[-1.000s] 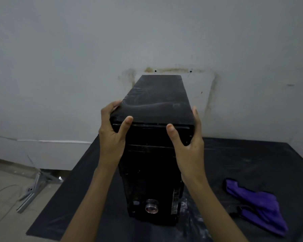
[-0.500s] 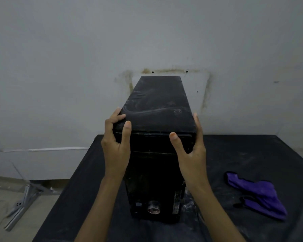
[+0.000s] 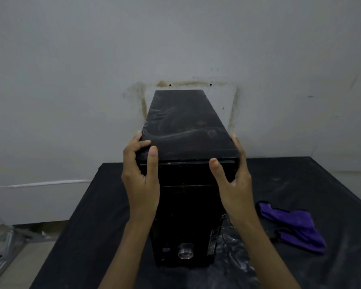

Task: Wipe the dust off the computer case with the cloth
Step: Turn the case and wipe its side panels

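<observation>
A black computer case (image 3: pixel 186 130) stands upright on a black table (image 3: pixel 313 180), its top streaked with grey dust. My left hand (image 3: pixel 141 176) grips the case's upper left front corner, fingers curled over the top edge and thumb on the front face. My right hand (image 3: pixel 233 178) holds the upper right corner, fingers along the right side and thumb on the front. A purple cloth (image 3: pixel 294 228) lies crumpled on the table to the right of the case, apart from both hands.
A stained grey wall (image 3: pixel 92 80) rises directly behind the case. The table's left edge drops to a floor where a metal frame (image 3: pixel 6 247) lies. Dust smears and wrinkled plastic (image 3: pixel 231 253) sit on the table by the case's front right base.
The case has shifted slightly on the table between my hands. My left fingers have curled further over the top edge. The view has moved a little to the right.
</observation>
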